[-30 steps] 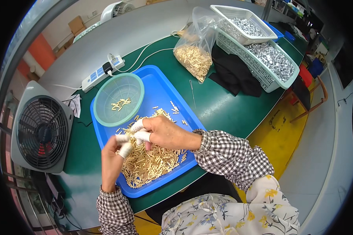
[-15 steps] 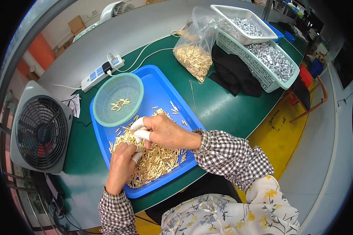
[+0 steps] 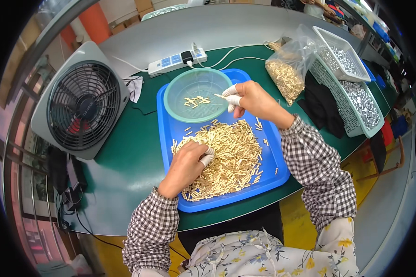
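A heap of small brass pins [image 3: 231, 157] fills much of the blue tray [image 3: 277, 171] on the green table. Over the tray's far left end sits a round green mesh basket [image 3: 175, 99] with several brass pins in it. My right hand [image 3: 254, 99], white covers on its fingertips, pinches a brass pin [image 3: 220, 96] above the basket's right rim. My left hand [image 3: 187, 165], also with white finger covers, rests at the left side of the heap. Its thumb and fingers are closed together among the pins; what lies between them cannot be made out.
A box fan [image 3: 85, 104] stands on the left, near a white power strip [image 3: 171, 63] with cables. At the far right are a clear bag of brass pieces [image 3: 284, 78], a black cloth [image 3: 323, 108] and stacked baskets of silvery metal parts [image 3: 360, 99].
My right hand has gone from the heap to the basket's right rim, carrying a brass pin. My left hand stays at the heap. The whole view has shifted.
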The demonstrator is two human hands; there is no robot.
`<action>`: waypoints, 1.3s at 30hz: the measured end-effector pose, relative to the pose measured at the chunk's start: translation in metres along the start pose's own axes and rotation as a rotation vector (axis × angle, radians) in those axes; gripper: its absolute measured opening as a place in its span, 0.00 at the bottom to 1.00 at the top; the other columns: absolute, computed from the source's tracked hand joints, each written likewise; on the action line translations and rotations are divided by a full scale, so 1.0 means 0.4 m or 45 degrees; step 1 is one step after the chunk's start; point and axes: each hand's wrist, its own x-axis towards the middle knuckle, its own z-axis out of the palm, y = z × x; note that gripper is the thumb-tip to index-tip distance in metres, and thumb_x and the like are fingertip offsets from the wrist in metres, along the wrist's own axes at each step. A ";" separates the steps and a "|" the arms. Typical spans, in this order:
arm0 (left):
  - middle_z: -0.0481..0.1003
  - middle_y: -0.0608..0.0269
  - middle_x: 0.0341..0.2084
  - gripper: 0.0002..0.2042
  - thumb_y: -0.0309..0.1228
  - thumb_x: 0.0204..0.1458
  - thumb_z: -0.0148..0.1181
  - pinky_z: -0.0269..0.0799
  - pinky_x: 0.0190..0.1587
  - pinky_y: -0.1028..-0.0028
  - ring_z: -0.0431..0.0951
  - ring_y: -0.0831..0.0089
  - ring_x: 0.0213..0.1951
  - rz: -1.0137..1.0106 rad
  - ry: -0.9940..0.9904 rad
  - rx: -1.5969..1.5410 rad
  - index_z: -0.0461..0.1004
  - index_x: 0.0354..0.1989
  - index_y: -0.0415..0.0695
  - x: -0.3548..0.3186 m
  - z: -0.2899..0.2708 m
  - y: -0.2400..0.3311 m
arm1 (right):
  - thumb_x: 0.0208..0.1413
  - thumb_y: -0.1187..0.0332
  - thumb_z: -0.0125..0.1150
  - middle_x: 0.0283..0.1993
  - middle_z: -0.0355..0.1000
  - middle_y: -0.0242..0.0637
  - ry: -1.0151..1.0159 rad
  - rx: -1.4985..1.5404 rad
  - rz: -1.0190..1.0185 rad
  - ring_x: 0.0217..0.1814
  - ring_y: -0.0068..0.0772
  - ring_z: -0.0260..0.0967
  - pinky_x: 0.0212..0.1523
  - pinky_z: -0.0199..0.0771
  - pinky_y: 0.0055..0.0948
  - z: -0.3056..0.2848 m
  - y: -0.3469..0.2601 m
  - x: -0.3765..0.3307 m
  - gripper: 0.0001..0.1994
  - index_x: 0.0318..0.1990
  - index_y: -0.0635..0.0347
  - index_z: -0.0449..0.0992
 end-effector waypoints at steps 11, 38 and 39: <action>0.72 0.59 0.23 0.05 0.26 0.47 0.57 0.67 0.32 0.71 0.72 0.66 0.28 0.087 0.026 -0.042 0.72 0.28 0.38 0.004 -0.002 -0.006 | 0.54 0.73 0.50 0.26 0.73 0.40 -0.144 -0.517 0.052 0.20 0.23 0.69 0.20 0.70 0.20 -0.025 -0.042 0.110 0.13 0.42 0.75 0.71; 0.72 0.63 0.31 0.06 0.24 0.52 0.53 0.71 0.38 0.79 0.72 0.78 0.32 -0.608 0.145 -1.668 0.69 0.38 0.39 0.021 -0.022 -0.037 | 0.50 0.78 0.54 0.28 0.75 0.37 0.218 -0.007 -0.235 0.22 0.21 0.72 0.21 0.70 0.18 0.163 0.001 -0.181 0.06 0.35 0.68 0.73; 0.72 0.63 0.31 0.06 0.24 0.52 0.53 0.71 0.38 0.79 0.72 0.78 0.32 -0.612 0.144 -1.666 0.69 0.38 0.39 0.020 -0.023 -0.036 | 0.50 0.78 0.54 0.28 0.75 0.37 0.222 -0.004 -0.223 0.22 0.21 0.72 0.21 0.70 0.18 0.164 -0.001 -0.181 0.06 0.35 0.68 0.73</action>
